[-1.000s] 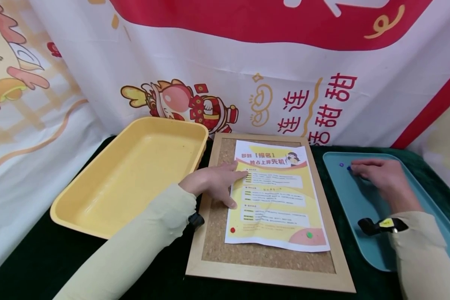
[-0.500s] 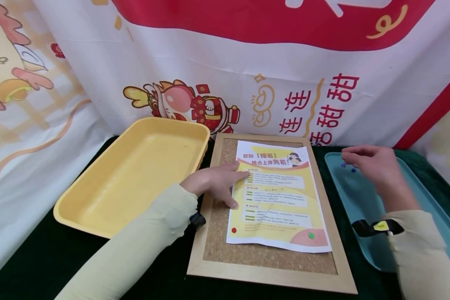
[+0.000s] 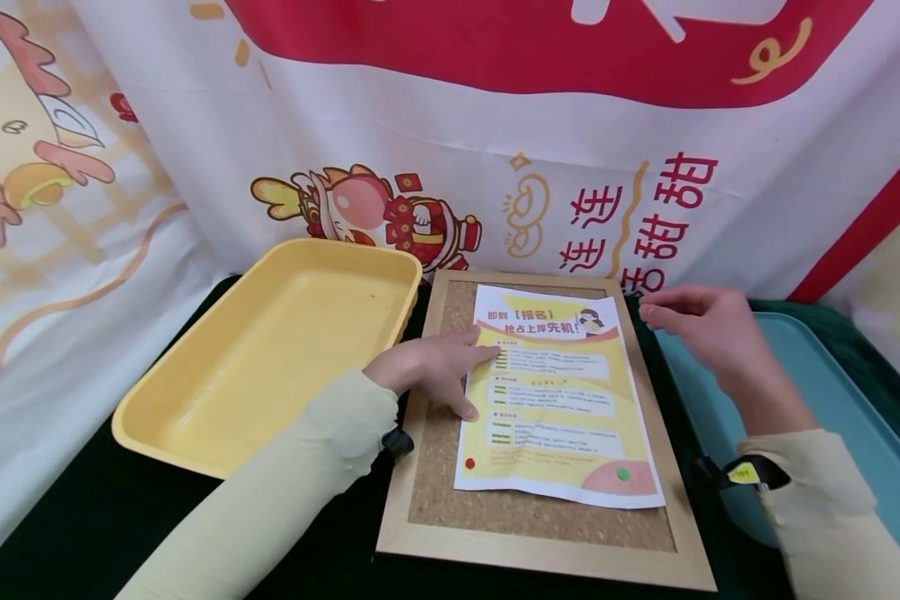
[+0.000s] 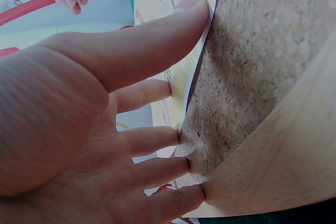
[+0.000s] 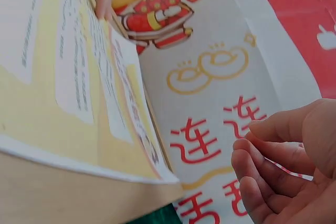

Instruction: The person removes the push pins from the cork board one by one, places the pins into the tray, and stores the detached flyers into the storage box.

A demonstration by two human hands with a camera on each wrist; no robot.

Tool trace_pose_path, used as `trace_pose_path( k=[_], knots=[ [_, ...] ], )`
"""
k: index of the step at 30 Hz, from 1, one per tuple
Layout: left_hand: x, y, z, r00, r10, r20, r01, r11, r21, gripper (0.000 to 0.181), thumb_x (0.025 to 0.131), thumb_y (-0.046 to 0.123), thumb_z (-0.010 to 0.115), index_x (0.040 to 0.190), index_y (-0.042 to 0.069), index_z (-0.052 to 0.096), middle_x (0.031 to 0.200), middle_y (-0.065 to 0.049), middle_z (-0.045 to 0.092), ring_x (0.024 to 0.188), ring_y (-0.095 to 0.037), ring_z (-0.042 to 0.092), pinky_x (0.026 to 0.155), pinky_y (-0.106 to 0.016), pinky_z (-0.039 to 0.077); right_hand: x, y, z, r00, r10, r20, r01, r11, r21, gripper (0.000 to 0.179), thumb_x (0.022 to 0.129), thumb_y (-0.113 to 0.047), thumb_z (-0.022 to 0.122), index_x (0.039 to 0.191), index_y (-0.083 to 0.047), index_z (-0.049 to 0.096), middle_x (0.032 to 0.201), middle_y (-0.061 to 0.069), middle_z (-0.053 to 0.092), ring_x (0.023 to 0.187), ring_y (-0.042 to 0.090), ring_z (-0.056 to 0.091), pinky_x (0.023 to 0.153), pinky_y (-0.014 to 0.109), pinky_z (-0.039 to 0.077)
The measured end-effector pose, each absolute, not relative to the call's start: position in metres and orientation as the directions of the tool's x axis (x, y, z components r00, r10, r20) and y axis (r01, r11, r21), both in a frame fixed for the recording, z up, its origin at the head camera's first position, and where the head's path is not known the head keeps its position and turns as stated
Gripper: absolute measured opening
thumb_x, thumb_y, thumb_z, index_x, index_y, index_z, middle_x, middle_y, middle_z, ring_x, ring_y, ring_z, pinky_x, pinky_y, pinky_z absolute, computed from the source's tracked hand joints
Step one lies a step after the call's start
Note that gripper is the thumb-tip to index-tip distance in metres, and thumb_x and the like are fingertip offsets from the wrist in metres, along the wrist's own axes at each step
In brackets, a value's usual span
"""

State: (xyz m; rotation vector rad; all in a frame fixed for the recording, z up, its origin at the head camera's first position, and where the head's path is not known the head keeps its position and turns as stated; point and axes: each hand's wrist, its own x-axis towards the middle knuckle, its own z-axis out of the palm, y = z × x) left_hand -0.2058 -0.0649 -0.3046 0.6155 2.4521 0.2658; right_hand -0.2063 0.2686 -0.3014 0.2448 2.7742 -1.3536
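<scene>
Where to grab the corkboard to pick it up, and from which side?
Probably the bottom wooden rail of the corkboard, from the near side, gripped over its top and under its outer edge. It is a straight bare strip that the paper stops short of. The far rail sits close to the backdrop, and the left hand reaches over the left rail.

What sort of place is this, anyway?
Perhaps a makeshift work table, though the wider room is out of view: a dark green cloth lies under a corkboard, yellow tray and blue tray, with a printed backdrop hanging behind.
</scene>
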Motion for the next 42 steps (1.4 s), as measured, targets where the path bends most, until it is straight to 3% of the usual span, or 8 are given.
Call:
trace_pose_path(
  k=[6, 13, 21, 42],
  knots=[
    [-0.205, -0.065, -0.302, -0.719, 0.471, -0.511, 0.363, 0.881, 0.302, 0.096, 0.094, 0.037, 0.081, 0.171, 0.026, 0.025, 0.181, -0.008, 0.001, 0.169, -0.03, 0.001, 0.137, -0.05, 0.01, -0.2, 0.252, -0.298, -0.992, 0.071, -0.108, 0.129, 0.6, -0.789, 0.046, 0.107, -0.041, 0.062, 0.142, -0.011, 0.066, 0.152, 0.019, 0.057, 0.141, 0.037, 0.044, 0.113, 0.064, 0.044],
    [-0.205, -0.066, -0.303, -0.722, 0.469, -0.509, 0.362, 0.883, 0.299, 0.095, 0.095, 0.037, 0.081, 0.171, 0.026, 0.026, 0.181, -0.008, 0.002, 0.169, -0.031, 0.002, 0.136, -0.05, 0.01, -0.192, 0.232, -0.294, -0.994, 0.014, -0.109, 0.094, 0.623, -0.776, 0.039, 0.105, -0.038, 0.067, 0.135, -0.013, 0.072, 0.142, 0.016, 0.065, 0.128, 0.032, 0.052, 0.098, 0.041, 0.048],
    [-0.206, -0.066, -0.305, -0.719, 0.469, -0.513, 0.362, 0.883, 0.299, 0.095, 0.094, 0.038, 0.081, 0.171, 0.027, 0.025, 0.181, -0.008, 0.001, 0.169, -0.031, 0.001, 0.136, -0.05, 0.01, -0.179, 0.211, -0.293, -0.995, -0.074, -0.074, 0.012, 0.618, -0.786, 0.031, 0.101, -0.033, 0.074, 0.127, -0.016, 0.077, 0.131, 0.009, 0.073, 0.112, 0.025, 0.063, 0.088, 0.03, 0.053],
    [-0.208, -0.065, -0.305, -0.716, 0.475, -0.511, 0.358, 0.879, 0.315, 0.094, 0.095, 0.038, 0.081, 0.171, 0.027, 0.025, 0.181, -0.008, 0.001, 0.169, -0.032, 0.001, 0.136, -0.051, 0.009, -0.159, 0.177, -0.293, -0.95, -0.308, -0.055, -0.128, 0.543, -0.83, 0.024, 0.097, -0.011, 0.077, 0.12, -0.007, 0.078, 0.111, 0.009, 0.079, 0.095, 0.019, 0.072, 0.082, 0.027, 0.061]
  ],
)
